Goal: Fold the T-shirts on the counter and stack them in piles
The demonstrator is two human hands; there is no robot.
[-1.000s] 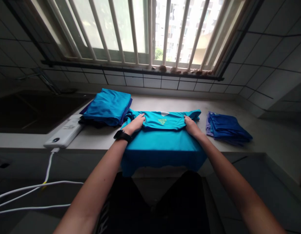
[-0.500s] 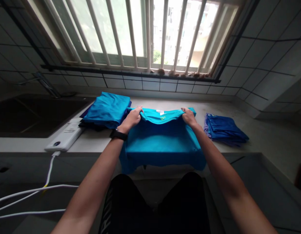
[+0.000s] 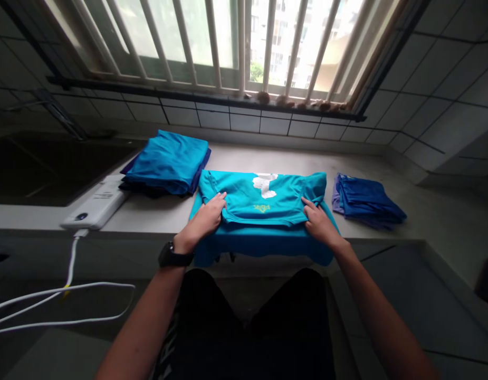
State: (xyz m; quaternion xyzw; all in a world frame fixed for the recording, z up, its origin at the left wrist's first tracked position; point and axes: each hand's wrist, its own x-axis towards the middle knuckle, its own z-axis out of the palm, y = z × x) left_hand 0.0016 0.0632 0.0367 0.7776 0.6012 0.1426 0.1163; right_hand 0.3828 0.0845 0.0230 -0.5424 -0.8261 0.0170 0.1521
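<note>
Lowering top layer of teal shirt (image 3: 244,195), raised earlier: fold is lying flatter | left hand (image 3: 206,217), right hand (image 3: 319,221) pinching its sides, fingers nearly closed | shirt overhanging countertop's (image 3: 152,217) front edge

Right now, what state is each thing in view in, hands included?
Turquoise shirt: partly folded, hanging over the counter's front edge.
Left hand: holding the shirt's left side.
Right hand: holding the shirt's right side.
Left cloth stack: folded, piled.
Right cloth stack: folded, piled.
White box: lying flat, cable attached.
Watch: strapped on left wrist.
Window: barred; open or shut unclear.
</note>
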